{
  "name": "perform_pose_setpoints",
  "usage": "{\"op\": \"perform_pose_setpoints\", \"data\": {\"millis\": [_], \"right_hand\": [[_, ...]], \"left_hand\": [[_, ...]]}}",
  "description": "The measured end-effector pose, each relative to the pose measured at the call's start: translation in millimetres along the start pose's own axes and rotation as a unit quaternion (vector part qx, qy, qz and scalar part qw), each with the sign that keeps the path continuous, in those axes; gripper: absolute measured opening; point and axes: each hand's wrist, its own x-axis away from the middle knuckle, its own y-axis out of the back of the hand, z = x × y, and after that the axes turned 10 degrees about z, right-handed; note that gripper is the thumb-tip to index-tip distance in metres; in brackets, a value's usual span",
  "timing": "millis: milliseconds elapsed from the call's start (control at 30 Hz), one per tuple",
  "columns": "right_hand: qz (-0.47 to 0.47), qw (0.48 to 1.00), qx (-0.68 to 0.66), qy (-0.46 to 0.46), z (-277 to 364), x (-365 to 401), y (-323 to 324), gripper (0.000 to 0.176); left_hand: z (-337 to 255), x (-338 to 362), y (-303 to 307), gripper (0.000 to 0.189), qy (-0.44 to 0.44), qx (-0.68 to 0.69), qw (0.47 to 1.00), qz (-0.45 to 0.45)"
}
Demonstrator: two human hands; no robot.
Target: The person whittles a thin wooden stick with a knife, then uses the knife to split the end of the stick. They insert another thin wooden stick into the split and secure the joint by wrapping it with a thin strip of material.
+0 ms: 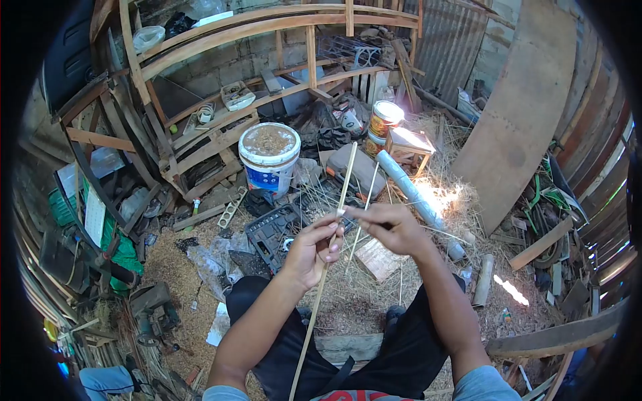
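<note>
Nearest: a long thin strip [319, 294] slants upward from the person's lap, passing between the forearms and out beyond the fingers; the left hand [313, 248] is closed around it partway up, palm turned partly upward, fingers curled; the right hand [394, 227] has its index finger extended to the strip just above the left grip, other fingers folded in; a small pale spot shows where they meet; cannot tell whether the right thumb pinches there or anything is hidden in the palm.

Handling, judged: a firm left grip close to the contact point should limit flexing; light right-finger pressure along the grain seems safest; the long free ends may whip or snag, so slow turning is advisable; fingertips could catch splinters.

Just beyond: a second thin stick [364, 212] runs beside the strip, passing near the right index finger; whether it is held, cannot tell; a plank [354, 347] lies between the legs.

Farther: an open tool case [273, 230] on the littered floor; a white bucket [267, 164] topped with shavings; a pale pipe [408, 190], leaning; a wooden frame [311, 57] at the back.
</note>
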Motion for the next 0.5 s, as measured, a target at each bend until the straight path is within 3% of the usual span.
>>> {"op": "perform_pose_setpoints", "data": {"millis": [100, 500], "right_hand": [[0.037, 0.999, 0.011, 0.026, 6.6, -4.1, -6.8, 0.032], [0.009, 0.99, 0.131, 0.04, 7.5, -0.3, -0.2, 0.038]], "left_hand": [[-2.2, 1.2, -3.2, 0.043, -0.029, -0.031, 0.998, 0.048], [0.7, 2.7, -15.4, 0.045, -0.039, -0.111, 0.993, 0.008]]}}
